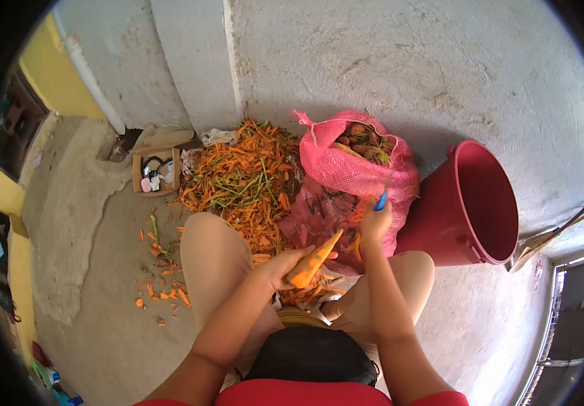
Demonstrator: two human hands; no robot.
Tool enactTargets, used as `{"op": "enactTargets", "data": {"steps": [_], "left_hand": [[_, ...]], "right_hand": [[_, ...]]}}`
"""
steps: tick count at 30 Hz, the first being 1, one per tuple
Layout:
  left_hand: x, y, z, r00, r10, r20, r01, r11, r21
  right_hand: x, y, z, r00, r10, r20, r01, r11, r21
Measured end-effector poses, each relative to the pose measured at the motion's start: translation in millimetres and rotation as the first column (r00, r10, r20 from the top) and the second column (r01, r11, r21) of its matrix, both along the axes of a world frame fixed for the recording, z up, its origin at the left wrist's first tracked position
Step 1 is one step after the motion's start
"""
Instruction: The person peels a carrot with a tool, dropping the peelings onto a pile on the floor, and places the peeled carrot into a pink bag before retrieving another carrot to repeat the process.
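Apparently between peeling strokes: cradling a tapered orange carrot (312,266) in curled left hand (280,268), clenching a blue-handled tool (381,201) in right hand (376,222) farther forward, needing blade-to-carrot contact.

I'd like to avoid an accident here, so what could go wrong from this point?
The right hand holds a knife, so a slip could cut the bare left hand around the carrot. Peelings lie loose on the floor and might be slippery underfoot. The sack gapes open; a knock could spill its contents.
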State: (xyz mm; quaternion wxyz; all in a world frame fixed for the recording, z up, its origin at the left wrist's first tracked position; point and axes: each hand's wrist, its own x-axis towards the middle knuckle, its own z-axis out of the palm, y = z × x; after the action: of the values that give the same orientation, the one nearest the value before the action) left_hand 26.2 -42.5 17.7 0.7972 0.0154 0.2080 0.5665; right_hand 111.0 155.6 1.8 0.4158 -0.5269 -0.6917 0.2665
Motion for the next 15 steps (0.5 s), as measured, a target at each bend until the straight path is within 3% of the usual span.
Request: {"op": "enactTargets", "data": {"steps": [1,3,4,7,9,12,15], "left_hand": [[0,1,7,1.000,-0.016,0.015,0.015,0.998,0.068],[0,3,6,0.998,0.054,-0.029,-0.055,0.997,-0.045],[0,4,3,0.995,0.076,-0.060,-0.082,0.991,-0.107],[0,8,-12,0.984,0.120,-0.133,-0.145,0.970,-0.194],[2,13,-7,0.966,0.157,-0.205,-0.214,0.932,-0.292],[-1,11,-16,0.977,0.157,-0.146,-0.193,0.941,-0.277],[2,12,-13,0.964,0.250,-0.091,-0.265,0.901,-0.343]], "right_hand": [[8,13,-7,0.999,-0.039,-0.010,0.039,0.999,-0.018],[17,26,-6,0.994,-0.103,-0.019,0.102,0.993,-0.053],[19,23,-3,0.996,-0.066,-0.054,0.062,0.994,-0.085],[4,-9,1,0.923,0.087,-0.374,-0.146,0.980,-0.132],[-4,-44,4,0.878,0.226,-0.422,-0.295,0.950,-0.105],[-9,-89,30,0.873,0.282,-0.398,-0.378,0.907,-0.187],[-3,-95,35,0.943,0.294,-0.159,-0.322,0.924,-0.205]]}}
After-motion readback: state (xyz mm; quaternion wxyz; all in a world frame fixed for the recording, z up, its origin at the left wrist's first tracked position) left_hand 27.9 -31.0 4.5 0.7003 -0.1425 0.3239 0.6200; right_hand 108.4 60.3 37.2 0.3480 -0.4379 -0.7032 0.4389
